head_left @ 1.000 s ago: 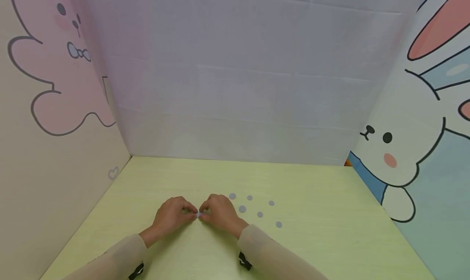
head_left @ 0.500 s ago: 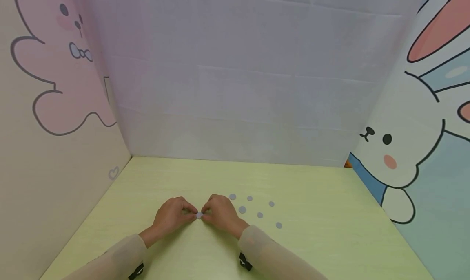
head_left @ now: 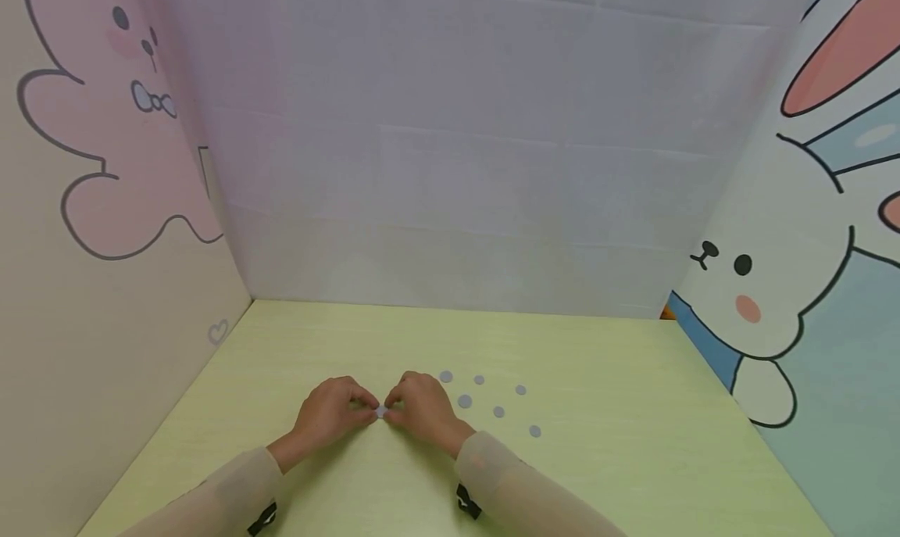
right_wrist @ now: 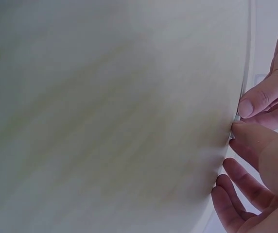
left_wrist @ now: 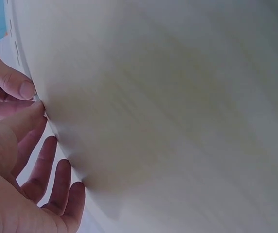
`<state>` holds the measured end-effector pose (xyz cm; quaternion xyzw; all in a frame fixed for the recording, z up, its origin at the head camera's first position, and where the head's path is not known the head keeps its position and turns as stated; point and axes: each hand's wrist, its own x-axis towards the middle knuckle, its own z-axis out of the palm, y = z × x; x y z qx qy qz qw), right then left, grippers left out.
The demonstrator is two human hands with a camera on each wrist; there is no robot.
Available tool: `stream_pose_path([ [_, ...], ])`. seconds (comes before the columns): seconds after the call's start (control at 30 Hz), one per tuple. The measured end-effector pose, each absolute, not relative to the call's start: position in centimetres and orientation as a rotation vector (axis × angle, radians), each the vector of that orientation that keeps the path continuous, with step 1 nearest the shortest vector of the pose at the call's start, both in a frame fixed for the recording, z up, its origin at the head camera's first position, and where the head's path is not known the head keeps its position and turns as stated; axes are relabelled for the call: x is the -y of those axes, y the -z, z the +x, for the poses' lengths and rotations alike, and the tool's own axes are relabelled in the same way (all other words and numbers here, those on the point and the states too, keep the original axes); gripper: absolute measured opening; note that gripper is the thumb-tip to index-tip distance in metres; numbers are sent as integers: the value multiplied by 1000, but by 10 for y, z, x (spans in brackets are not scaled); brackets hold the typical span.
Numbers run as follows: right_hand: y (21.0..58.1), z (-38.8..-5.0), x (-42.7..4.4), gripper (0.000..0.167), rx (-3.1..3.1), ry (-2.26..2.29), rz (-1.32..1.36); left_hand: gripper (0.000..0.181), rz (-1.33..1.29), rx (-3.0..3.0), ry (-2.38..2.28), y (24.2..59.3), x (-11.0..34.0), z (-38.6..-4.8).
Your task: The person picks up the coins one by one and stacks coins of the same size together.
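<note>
Left hand and right hand pinching one gray disc, well inside the tabletop's edges, lower fingers visible only in wrist views.

The site is a screened-off work area; building type cannot be determined. A pale yellow table at lower centre meets a creased backdrop above, with cartoon-printed left and right panels.
</note>
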<state>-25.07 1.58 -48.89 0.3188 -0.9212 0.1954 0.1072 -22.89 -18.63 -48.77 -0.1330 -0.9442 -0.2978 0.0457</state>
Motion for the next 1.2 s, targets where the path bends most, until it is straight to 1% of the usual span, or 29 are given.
stream_pose_path([
  [0.8,490,-252,-13,6,2776,-598,908,10,-402,2890,873,487,184,-230],
  [1.0,487,-252,-16,8,2771,-590,955,10,-396,2891,879,487,184,-230],
  [1.2,475,-250,-29,16,2842,-651,1002,10,-377,2900,879,489,182,-232],
])
